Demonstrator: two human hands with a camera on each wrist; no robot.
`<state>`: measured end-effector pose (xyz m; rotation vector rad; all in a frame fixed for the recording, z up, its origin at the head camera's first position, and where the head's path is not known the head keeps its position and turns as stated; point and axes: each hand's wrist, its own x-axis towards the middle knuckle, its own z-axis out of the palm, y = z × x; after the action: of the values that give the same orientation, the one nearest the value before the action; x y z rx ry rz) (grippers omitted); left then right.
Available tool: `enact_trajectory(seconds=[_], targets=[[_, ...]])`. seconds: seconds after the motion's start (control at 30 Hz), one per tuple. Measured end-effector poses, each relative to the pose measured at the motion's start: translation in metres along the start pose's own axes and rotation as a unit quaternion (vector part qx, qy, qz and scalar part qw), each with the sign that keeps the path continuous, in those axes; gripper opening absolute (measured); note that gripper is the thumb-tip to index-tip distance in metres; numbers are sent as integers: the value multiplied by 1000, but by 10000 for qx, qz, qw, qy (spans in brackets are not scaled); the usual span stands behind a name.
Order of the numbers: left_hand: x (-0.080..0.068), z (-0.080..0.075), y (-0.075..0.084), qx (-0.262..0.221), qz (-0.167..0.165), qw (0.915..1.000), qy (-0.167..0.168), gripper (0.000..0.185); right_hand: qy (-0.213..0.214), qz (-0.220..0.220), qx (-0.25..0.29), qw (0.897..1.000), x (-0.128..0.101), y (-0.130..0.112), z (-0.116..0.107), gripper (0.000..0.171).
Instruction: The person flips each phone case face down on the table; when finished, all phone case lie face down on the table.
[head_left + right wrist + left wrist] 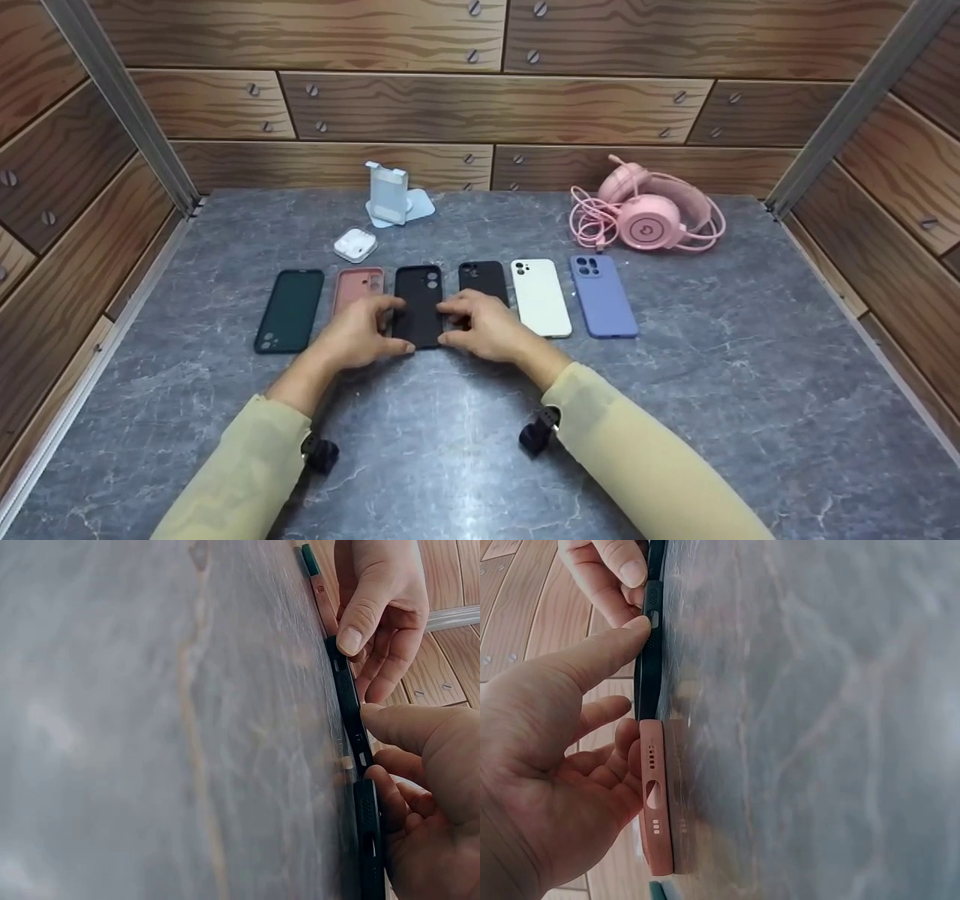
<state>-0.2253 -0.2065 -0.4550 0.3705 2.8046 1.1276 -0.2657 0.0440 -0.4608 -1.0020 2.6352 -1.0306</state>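
A black phone case [418,300] lies inner side up on the table, its camera cutout at the top right. My left hand [361,330] holds its left side, thumb at the lower left corner. From the other side, my right hand [487,326] grips the right edge, thumb by the lower right corner. Left of it lies a pink phone case [352,285], partly covered by the left hand. A second black phone case [484,277] sits under the right hand's fingers. In the left wrist view, the left thumb [615,645] presses the black case's bottom edge.
A dark green case [289,311] ends the row at left; a white case [541,298] and a purple case [604,296] lie at right. Behind stand a phone stand [388,195], boxed earphones [355,244] and pink headphones [649,217] with a coiled cable.
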Motion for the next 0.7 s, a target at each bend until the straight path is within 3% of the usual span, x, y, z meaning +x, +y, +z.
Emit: enact_trajectory(seconds=[0.7], targets=[[-1,0,0,-210,-58,9998,51,69,3,41,34,10000,-2,-2,0,52]])
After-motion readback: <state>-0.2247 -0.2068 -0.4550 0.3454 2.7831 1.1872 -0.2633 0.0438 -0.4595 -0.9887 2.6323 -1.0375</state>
